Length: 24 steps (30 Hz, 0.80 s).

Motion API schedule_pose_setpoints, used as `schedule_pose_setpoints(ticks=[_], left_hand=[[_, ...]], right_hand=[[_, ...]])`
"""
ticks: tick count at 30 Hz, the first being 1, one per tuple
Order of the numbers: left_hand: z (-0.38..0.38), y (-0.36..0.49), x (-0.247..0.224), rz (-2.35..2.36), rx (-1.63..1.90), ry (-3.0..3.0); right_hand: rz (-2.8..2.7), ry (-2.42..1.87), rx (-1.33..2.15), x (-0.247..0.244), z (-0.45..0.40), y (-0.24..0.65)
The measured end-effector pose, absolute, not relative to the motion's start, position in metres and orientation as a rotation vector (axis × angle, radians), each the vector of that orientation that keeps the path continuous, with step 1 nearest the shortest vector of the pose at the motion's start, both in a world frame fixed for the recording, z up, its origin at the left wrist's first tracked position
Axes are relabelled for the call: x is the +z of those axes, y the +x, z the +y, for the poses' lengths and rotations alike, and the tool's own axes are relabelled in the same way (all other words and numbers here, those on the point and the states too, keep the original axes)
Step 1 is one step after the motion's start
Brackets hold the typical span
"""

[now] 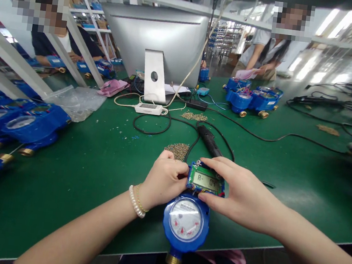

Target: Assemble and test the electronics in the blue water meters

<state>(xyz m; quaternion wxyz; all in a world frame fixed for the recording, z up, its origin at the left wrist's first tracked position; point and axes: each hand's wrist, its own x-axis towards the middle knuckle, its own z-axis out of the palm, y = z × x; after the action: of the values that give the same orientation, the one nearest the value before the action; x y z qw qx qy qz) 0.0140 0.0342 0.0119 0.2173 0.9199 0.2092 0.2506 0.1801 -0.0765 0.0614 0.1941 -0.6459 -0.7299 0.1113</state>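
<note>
A blue water meter (186, 220) with a round white dial and a brass end lies at the table's front edge. Its upper part carries a green circuit board with a small display (206, 180) reading "A- 04". My left hand (167, 178), fingers curled, presses against the left side of that display part. Thumb and fingers of my right hand (235, 193) grip the display part from the right, above and below. Just beyond the hands are a pile of small screws (177, 150) and a black electric screwdriver (208, 140) with its cable.
Several blue meters (32, 121) stand at the left, more (253, 99) at the back right. A silver monitor (155, 39) stands behind a white adapter (149, 109). Black cables cross the green table (92, 186). A plastic bag (80, 101) lies left. Two people are across the table.
</note>
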Motion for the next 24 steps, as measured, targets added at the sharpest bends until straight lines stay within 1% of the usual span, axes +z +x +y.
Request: schedule_pose_setpoints(ticks=[17, 24], left_hand=[[0.028, 0.020, 0.012, 0.742, 0.700, 2.427], [0.034, 0.017, 0.022, 0.682, 0.589, 2.460]], right_hand=[[-1.951, -1.795, -0.018, 0.034, -0.074, 0.160], [-1.996, -1.743, -0.174, 0.027, -0.074, 0.158]])
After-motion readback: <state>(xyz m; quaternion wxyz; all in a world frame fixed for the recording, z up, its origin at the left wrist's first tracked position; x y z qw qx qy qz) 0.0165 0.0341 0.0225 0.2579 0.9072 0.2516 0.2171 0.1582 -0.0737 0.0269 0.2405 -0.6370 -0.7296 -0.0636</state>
